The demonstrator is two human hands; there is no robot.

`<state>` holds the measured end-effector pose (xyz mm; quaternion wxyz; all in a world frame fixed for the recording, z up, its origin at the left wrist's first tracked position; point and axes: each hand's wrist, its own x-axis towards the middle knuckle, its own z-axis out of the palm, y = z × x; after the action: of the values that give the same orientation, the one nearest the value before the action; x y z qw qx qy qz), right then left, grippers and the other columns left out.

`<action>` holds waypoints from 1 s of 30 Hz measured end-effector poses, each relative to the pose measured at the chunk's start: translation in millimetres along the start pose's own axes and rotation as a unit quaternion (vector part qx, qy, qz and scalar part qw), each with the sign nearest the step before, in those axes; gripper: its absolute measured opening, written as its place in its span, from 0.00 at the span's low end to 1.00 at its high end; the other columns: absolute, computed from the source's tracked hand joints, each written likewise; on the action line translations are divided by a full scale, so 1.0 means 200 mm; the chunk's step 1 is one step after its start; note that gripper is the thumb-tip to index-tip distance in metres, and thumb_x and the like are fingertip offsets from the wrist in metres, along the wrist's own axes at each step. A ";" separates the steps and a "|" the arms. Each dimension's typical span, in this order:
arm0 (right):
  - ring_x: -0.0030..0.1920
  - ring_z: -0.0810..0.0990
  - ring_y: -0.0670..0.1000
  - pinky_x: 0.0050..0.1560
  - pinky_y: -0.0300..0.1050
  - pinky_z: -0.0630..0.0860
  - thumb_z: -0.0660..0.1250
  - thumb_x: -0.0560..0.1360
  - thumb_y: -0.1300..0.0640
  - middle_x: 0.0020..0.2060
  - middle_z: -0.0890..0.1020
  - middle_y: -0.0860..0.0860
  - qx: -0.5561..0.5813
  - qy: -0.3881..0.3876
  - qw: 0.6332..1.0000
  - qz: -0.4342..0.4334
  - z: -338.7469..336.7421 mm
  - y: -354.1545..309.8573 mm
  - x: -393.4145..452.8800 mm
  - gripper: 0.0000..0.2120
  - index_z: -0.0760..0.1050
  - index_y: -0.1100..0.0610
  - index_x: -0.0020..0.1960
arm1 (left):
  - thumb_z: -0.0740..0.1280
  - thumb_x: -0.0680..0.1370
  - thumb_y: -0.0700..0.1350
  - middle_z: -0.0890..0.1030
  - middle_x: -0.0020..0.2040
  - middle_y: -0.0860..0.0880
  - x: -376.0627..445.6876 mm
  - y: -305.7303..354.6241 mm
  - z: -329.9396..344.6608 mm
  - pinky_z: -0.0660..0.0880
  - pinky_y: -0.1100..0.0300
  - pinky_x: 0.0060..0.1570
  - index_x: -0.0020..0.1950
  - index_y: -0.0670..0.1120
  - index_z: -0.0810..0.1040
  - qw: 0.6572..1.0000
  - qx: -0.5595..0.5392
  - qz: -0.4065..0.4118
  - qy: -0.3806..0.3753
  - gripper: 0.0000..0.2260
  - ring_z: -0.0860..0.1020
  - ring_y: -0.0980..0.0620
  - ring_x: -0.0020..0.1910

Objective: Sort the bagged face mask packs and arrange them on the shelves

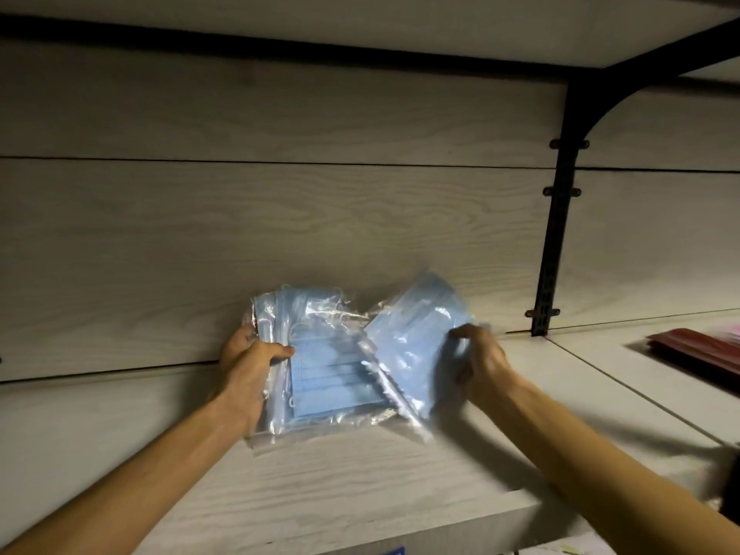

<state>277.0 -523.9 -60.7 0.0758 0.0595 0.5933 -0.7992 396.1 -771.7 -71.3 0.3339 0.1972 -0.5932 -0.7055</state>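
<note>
Head view: left hand [251, 356] curled round the left side of a clear bag of blue masks [320, 378], thumb on top, bag lying on the pale wood shelf [360, 474] close to the back wall. Right hand [482, 360] pinching the right edge of a second bag of blue masks [414, 338], tilted up and leaning over the first bag. Two hands, two blue mask bags. One red pack [698, 348] far off on the right side, blurred.
</note>
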 end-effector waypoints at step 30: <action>0.69 0.73 0.50 0.72 0.50 0.68 0.76 0.52 0.24 0.69 0.74 0.42 -0.670 -0.219 0.619 -0.347 0.22 -0.41 0.02 0.60 0.57 0.41 0.78 | 0.76 0.68 0.30 0.86 0.55 0.46 -0.02 -0.02 0.02 0.79 0.51 0.56 0.66 0.48 0.76 0.979 0.026 0.089 -0.180 0.29 0.84 0.45 0.55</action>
<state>256.6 -543.0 27.5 -0.0606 -0.3953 0.9063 -0.1365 395.2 -765.9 -74.0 0.2780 0.0220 -0.6770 -0.6811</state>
